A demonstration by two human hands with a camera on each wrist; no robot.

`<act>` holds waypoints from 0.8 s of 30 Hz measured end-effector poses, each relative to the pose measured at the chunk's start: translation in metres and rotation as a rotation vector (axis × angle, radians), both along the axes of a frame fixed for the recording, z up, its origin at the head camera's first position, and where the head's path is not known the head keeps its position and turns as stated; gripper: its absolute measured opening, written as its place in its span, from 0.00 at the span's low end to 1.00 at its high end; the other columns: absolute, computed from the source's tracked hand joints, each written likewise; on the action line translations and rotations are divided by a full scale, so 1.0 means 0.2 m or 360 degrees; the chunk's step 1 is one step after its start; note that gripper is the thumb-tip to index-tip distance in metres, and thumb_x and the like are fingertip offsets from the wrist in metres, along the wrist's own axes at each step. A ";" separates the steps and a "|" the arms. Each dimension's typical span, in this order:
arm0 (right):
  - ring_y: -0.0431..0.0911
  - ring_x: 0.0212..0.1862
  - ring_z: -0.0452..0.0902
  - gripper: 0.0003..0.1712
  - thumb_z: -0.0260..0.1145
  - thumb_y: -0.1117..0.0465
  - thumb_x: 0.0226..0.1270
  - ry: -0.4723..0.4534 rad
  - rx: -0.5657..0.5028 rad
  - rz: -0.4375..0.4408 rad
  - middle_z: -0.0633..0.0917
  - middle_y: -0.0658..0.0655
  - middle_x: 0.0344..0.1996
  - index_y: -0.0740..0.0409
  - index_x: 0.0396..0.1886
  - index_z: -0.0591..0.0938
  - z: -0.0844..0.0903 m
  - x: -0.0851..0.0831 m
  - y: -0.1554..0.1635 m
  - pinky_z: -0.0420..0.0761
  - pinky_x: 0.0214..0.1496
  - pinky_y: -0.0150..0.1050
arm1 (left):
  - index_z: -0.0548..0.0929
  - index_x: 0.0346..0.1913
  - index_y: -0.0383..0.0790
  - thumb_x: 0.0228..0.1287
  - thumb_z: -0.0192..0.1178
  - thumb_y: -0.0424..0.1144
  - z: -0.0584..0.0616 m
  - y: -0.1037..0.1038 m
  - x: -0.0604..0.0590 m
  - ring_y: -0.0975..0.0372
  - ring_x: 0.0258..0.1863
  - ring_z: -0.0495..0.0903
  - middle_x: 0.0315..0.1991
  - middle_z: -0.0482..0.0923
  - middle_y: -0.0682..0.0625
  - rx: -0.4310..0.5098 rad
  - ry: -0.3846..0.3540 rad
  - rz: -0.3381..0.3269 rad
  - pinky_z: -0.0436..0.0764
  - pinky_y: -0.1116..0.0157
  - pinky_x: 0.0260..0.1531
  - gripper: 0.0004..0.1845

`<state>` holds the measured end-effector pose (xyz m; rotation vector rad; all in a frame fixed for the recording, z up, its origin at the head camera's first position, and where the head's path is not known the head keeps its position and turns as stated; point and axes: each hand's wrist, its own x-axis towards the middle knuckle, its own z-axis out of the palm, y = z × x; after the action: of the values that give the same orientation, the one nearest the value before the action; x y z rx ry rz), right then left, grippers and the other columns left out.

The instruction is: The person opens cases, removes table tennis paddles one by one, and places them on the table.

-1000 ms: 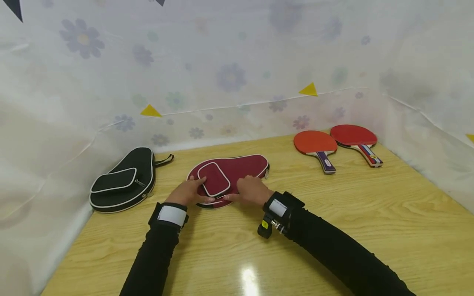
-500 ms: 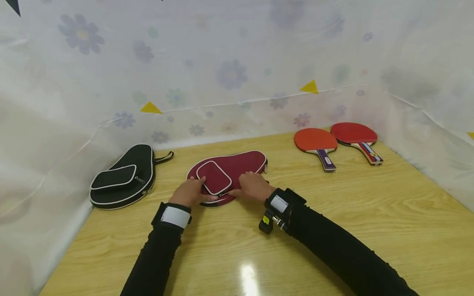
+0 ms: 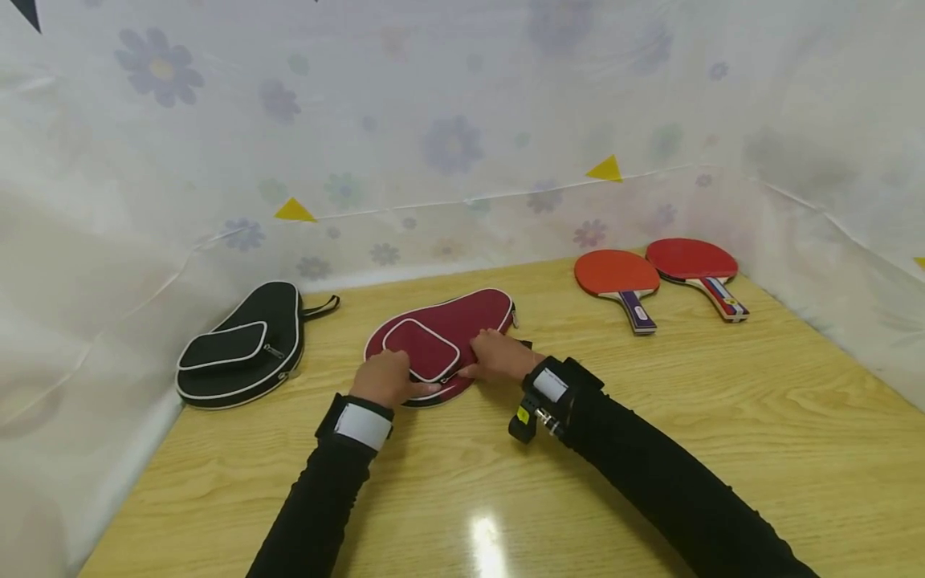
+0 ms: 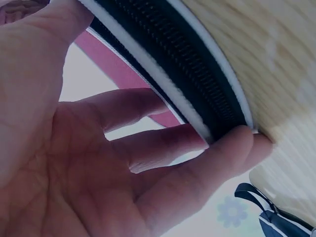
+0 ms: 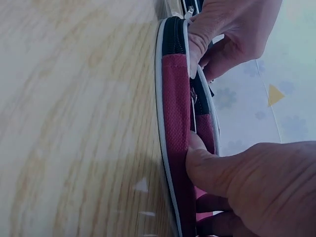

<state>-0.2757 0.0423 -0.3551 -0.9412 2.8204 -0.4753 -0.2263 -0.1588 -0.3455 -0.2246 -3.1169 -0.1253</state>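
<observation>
A dark red table tennis bat case [image 3: 470, 317] with white piping and a small front pocket [image 3: 421, 349] lies flat on the table. My left hand [image 3: 385, 379] grips the case's near left edge, its thumb stretched along the pocket's lower side. In the left wrist view, fingertips [image 4: 242, 143] of this hand touch the edge beside a black zip [image 4: 182, 54]. My right hand [image 3: 500, 356] is at the pocket's lower right corner. There its thumb and a finger pinch the pocket's zip pull [image 5: 194, 116], partly hidden by the thumb in the right wrist view.
A black bat case [image 3: 249, 349] with a wrist loop [image 3: 321, 308] lies at the left. Two bats, one orange-red [image 3: 616, 273] and one red [image 3: 691, 259], lie at the back right. A floral white sheet [image 3: 448, 144] stands behind the wooden table [image 3: 578, 498].
The red case has turned slightly, its narrow end swinging away from me. My left hand has slid right along the near edge. My right hand has moved slightly right with the zip pull.
</observation>
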 end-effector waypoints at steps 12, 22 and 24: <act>0.60 0.59 0.76 0.14 0.66 0.59 0.73 0.0004 0.0010 -0.0062 0.83 0.67 0.43 0.68 0.38 0.83 -0.02 0.02 -0.04 0.74 0.62 0.48 | 0.83 0.30 0.34 0.55 0.75 0.55 0.01 -0.02 -0.02 0.55 0.25 0.80 0.22 0.79 0.47 0.0050 -0.0029 -0.0059 0.79 0.58 0.28 0.24; 0.65 0.74 0.59 0.21 0.56 0.64 0.78 -0.0025 0.0020 -0.0086 0.72 0.77 0.63 0.80 0.58 0.74 -0.05 0.08 -0.07 0.54 0.78 0.49 | 0.78 0.67 0.36 0.59 0.73 0.47 -0.01 -0.10 -0.04 0.36 0.51 0.81 0.57 0.80 0.32 0.0029 -0.0011 -0.0075 0.81 0.43 0.48 0.34; 0.65 0.76 0.55 0.24 0.55 0.63 0.79 -0.0058 0.0006 -0.0092 0.68 0.78 0.67 0.82 0.62 0.70 -0.06 0.09 -0.08 0.51 0.79 0.49 | 0.73 0.72 0.39 0.60 0.72 0.48 -0.02 -0.12 -0.05 0.32 0.56 0.76 0.63 0.74 0.29 0.0060 -0.0085 -0.0039 0.78 0.40 0.51 0.38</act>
<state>-0.2573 0.0263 -0.3669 -0.8439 2.8211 -0.4883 -0.2369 -0.1824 -0.3495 -0.2629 -3.1622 -0.1931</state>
